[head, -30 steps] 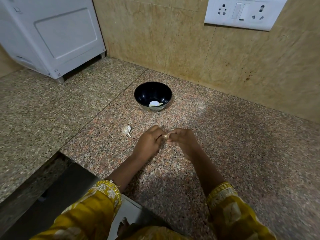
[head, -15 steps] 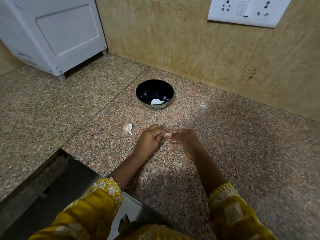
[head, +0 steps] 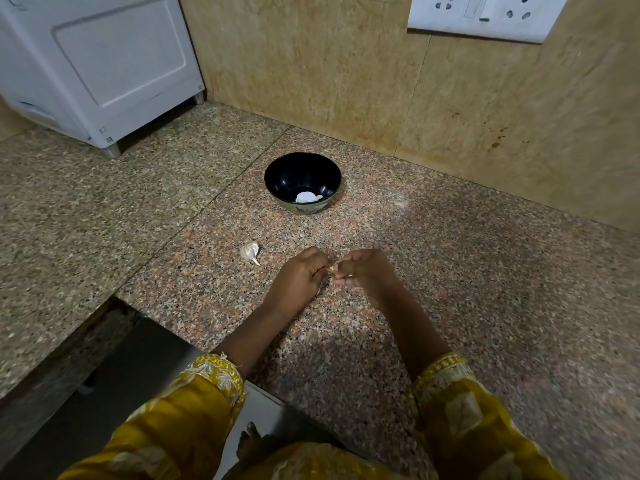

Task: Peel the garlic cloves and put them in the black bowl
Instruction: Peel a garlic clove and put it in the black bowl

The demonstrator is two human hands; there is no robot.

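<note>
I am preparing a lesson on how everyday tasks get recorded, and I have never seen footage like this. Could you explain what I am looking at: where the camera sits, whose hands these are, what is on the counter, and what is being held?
No machine here: a person wears a wide-angle camera on the head, looking down at their own hands. The left hand and right hand meet over a speckled granite counter, pinching a small garlic clove between the fingertips, apparently peeling it. To their left lies another clove, unpeeled. Beyond stands the black bowl, with something pale inside, probably peeled garlic. Yellow sleeves show at the bottom.
</note>
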